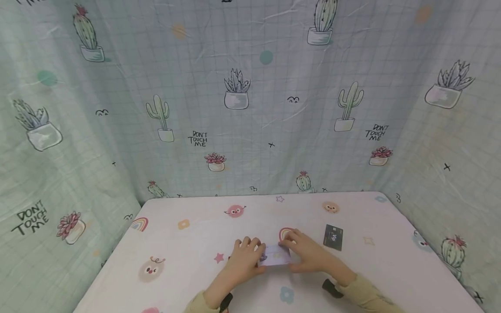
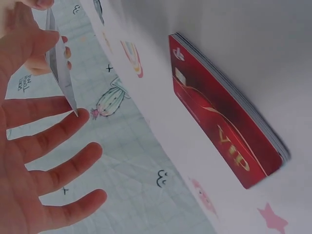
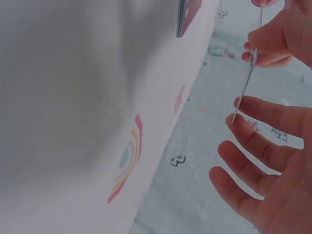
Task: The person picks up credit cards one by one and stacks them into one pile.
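Note:
Both hands hold up a flat, pale lilac card (image 1: 275,255) between them, above the table. My left hand (image 1: 242,262) grips its left end, the thumb along the near edge and the fingertips at the far edge. At the right end my right hand (image 1: 305,254) pinches it in the same way. From the right wrist the card (image 3: 247,80) shows nearly edge-on. Below the left hand lies a stack of cards (image 2: 219,117), the top one red with gold VIP lettering. In the head view that stack is mostly hidden behind the left hand.
A dark grey VIP card (image 1: 333,237) lies alone on the table, beyond the right hand. The white table (image 1: 188,252) has printed cartoon shapes. A cactus-print cloth (image 1: 250,130) hangs behind it and along both sides.

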Demonstrator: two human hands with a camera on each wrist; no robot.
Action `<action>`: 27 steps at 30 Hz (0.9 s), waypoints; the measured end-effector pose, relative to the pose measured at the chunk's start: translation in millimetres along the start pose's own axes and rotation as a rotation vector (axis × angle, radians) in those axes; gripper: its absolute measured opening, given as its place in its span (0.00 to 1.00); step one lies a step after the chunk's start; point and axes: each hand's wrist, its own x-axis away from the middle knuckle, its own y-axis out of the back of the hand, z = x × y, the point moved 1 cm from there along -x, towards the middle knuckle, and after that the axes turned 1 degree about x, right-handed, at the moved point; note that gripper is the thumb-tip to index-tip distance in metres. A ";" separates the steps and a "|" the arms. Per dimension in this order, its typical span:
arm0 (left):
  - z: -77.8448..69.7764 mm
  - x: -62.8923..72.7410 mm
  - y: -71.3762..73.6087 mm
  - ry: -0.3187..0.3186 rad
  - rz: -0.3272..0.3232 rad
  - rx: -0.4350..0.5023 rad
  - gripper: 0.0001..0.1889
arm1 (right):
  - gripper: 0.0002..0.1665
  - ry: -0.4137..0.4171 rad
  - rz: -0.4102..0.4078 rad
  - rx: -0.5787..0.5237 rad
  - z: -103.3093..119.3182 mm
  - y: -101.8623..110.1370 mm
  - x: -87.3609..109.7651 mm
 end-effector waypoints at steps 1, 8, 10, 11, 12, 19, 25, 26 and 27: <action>1.5 1.6 -0.2 -0.003 -0.003 -0.004 0.26 | 0.32 0.008 -0.006 0.002 0.9 -1.2 -1.1; 12.1 13.1 0.4 -0.022 -0.032 -0.001 0.25 | 0.32 0.053 -0.035 0.008 8.1 -5.9 -8.6; 14.8 15.4 0.3 -0.016 -0.020 0.008 0.25 | 0.31 0.055 -0.026 -0.002 10.2 -6.4 -10.7; 16.1 16.4 0.2 -0.011 -0.012 0.014 0.26 | 0.31 0.055 -0.020 -0.001 11.1 -6.6 -11.7; 17.2 17.3 0.4 -0.006 -0.005 0.022 0.26 | 0.32 0.055 -0.017 -0.004 12.0 -6.7 -12.7; 25.0 27.0 0.2 -0.010 -0.012 0.073 0.26 | 0.32 0.071 0.008 -0.024 19.2 -9.0 -19.5; 33.6 34.2 -0.4 -0.013 -0.004 0.073 0.27 | 0.32 0.060 0.050 -0.038 26.1 -11.0 -25.9; 34.8 35.0 -1.1 -0.013 -0.001 0.073 0.27 | 0.32 0.057 0.059 -0.037 26.7 -11.7 -26.8; 35.9 36.0 -1.6 -0.013 0.002 0.075 0.27 | 0.32 0.055 0.070 -0.035 27.2 -12.8 -27.7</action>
